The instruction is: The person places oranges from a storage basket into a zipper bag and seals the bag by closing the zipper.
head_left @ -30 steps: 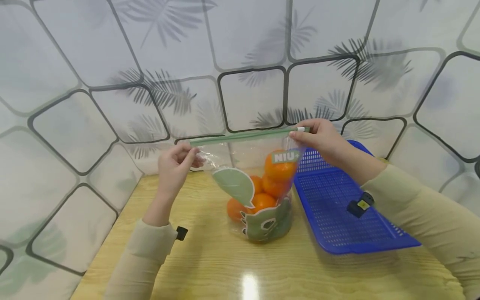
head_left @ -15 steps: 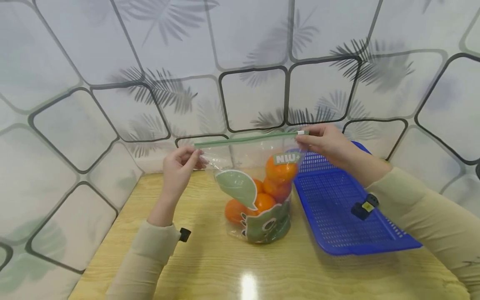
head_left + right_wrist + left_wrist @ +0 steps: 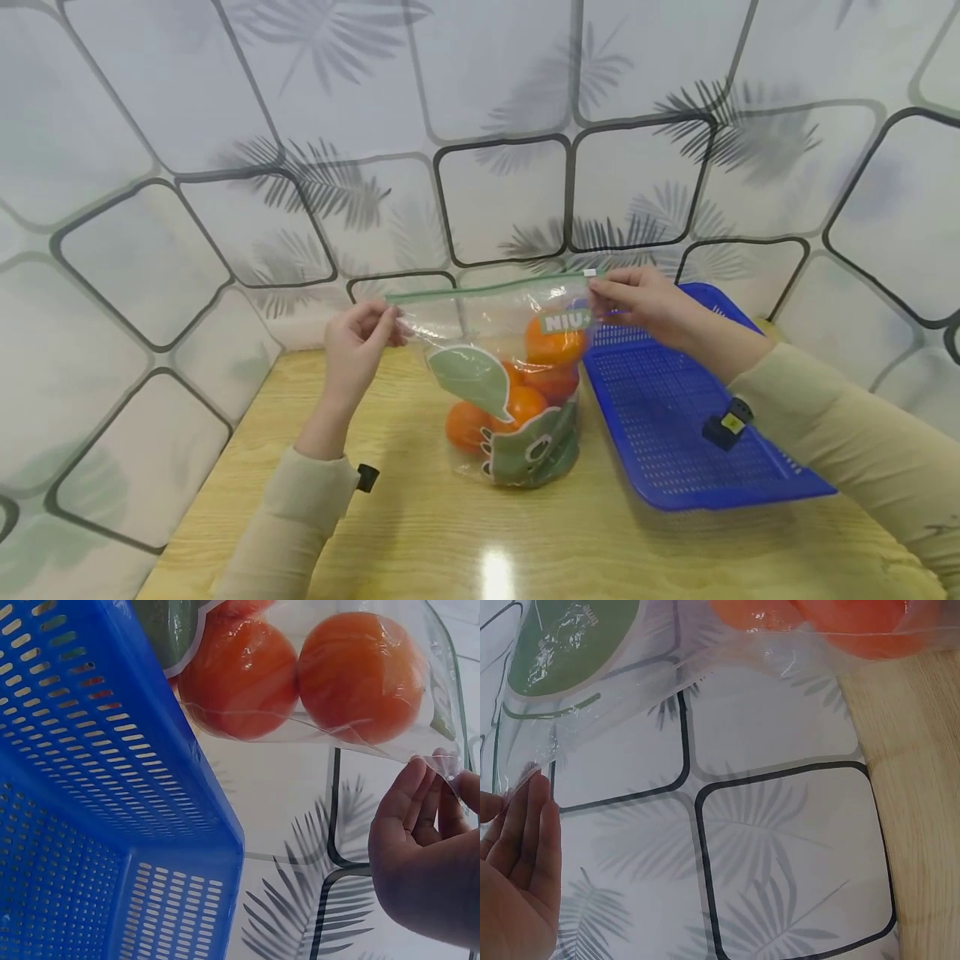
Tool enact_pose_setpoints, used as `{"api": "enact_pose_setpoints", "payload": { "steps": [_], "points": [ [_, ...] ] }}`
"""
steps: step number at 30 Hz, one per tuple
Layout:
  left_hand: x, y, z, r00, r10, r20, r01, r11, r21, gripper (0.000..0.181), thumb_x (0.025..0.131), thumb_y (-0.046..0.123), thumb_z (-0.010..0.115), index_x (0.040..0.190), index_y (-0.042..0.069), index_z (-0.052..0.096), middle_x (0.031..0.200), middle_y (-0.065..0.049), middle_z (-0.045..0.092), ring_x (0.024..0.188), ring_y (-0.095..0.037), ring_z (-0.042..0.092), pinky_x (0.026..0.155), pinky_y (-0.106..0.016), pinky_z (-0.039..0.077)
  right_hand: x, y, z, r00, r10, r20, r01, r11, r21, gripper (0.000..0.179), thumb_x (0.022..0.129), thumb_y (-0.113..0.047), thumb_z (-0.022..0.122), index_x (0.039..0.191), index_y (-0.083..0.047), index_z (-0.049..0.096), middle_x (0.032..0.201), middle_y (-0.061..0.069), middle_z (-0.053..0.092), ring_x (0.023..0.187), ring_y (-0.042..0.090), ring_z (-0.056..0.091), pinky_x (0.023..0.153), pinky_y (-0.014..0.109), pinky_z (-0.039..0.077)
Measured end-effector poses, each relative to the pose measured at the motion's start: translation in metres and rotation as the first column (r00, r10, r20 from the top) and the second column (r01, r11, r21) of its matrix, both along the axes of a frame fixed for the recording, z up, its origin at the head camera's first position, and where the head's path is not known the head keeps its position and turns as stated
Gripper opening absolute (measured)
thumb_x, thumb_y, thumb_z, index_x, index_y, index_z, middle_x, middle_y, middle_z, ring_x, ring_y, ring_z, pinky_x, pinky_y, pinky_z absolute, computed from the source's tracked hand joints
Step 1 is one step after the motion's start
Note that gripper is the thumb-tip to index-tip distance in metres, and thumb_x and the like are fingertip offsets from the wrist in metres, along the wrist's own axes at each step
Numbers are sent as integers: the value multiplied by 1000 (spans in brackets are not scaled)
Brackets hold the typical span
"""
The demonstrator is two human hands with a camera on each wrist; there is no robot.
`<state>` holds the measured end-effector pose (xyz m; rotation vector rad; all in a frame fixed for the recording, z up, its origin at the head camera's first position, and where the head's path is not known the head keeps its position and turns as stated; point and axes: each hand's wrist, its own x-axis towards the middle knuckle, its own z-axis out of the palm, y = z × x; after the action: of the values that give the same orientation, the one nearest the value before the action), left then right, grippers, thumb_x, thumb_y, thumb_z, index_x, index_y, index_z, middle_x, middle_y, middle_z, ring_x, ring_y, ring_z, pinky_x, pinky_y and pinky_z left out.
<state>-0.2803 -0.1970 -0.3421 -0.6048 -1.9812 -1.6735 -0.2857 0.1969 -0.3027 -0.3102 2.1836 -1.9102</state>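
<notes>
A clear zipper bag point(image 3: 480, 321) with a green top strip and a printed green cartoon stands upright on the table. Several oranges point(image 3: 555, 340) fill its lower and right part. My left hand point(image 3: 356, 342) pinches the bag's upper left corner between thumb and fingers. At the upper right corner, my right hand point(image 3: 648, 304) pinches the film just below the white slider point(image 3: 590, 273). In the right wrist view, the thumb and fingers of the right hand point(image 3: 427, 840) meet on the bag's corner, and two oranges point(image 3: 364, 679) show through the plastic.
A blue plastic basket point(image 3: 675, 408) with slotted walls stands just right of the bag, under my right forearm. The light wood table point(image 3: 420, 533) meets a patterned wall covering point(image 3: 502, 200) at the back and left.
Both hands have lowered slightly with the bag's top edge. The right hand has shifted from around the slider to the film just beneath it, and the bag leans a little left.
</notes>
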Motion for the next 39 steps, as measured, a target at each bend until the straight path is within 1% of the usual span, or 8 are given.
{"api": "enact_pose_setpoints", "payload": {
  "steps": [4, 6, 9, 12, 16, 23, 29, 39],
  "points": [
    [1, 0, 1, 995, 64, -75, -71, 993, -96, 12, 99, -7, 63, 95, -16, 69, 74, -6, 77, 63, 0, 70, 63, -16, 59, 0, -1, -2, 1000, 1, 13, -1, 1000, -6, 35, 112, -20, 53, 84, -23, 75, 82, -10, 69, 82, 5, 65, 81, 22, 60],
    [2, 0, 4, 984, 120, -130, -143, 972, -186, 12, 100, -4, 64, 96, -12, 72, 77, -16, 78, 64, -6, 71, 62, -12, 57, 0, -2, -2, 1000, -5, 9, 5, 1000, -15, 35, 112, -20, 54, 84, -23, 75, 82, -9, 68, 81, 5, 64, 80, 22, 59],
    [4, 1, 10, 950, 218, -222, -283, 901, -328, 12, 100, 4, 65, 101, -5, 73, 83, -19, 79, 67, -19, 74, 60, -17, 56, 1, -3, -3, 1000, -14, -4, 14, 1000, -25, 35, 111, -19, 54, 83, -23, 75, 81, -9, 67, 80, 5, 63, 78, 21, 58],
    [6, 5, 17, 898, 298, -325, -421, 799, -429, 18, 101, 13, 64, 111, 0, 72, 91, -15, 80, 77, -30, 76, 66, -35, 60, 2, -4, -3, 1000, -19, -19, 18, 1000, -19, 36, 112, -18, 53, 83, -22, 74, 81, -9, 67, 80, 5, 62, 78, 21, 57],
    [6, 15, 26, 841, 317, -439, -516, 714, -474, 25, 100, 17, 64, 118, 1, 69, 108, -18, 76, 101, -39, 72, 87, -53, 58, 3, -4, -3, 1000, -24, -14, 24, 1000, 11, 36, 111, -20, 54, 82, -23, 75, 80, -10, 68, 79, 5, 62, 78, 21, 57],
    [6, 45, 44, 790, 195, -581, -548, 650, -526, 19, 100, 16, 63, 109, 2, 72, 113, -18, 71, 108, -41, 66, 99, -54, 52, 6, -4, -1, 999, -34, 22, 33, 999, 30, 38, 111, -22, 54, 79, -20, 75, 75, -8, 67, 72, 6, 59, 75, 21, 58],
    [4, 80, 61, 741, 69, -668, -581, 563, -587, 16, 100, 17, 64, 103, 4, 71, 111, -15, 70, 106, -36, 67, 97, -51, 54, 6, -6, -2, 999, -17, 41, 17, 1000, 13, 39, 111, -20, 55, 78, -22, 76, 74, -9, 68, 70, 5, 60, 73, 20, 59],
    [2, 147, 75, 676, -125, -726, -671, 303, -677, 19, 100, 28, 64, 97, 10, 70, 102, -6, 69, 106, -28, 67, 104, -40, 50, 4, -10, -3, 999, 14, 32, -16, 999, 41, 38, 111, -21, 54, 80, -22, 76, 75, -10, 68, 72, 4, 61, 74, 21, 58]
  ]
}}
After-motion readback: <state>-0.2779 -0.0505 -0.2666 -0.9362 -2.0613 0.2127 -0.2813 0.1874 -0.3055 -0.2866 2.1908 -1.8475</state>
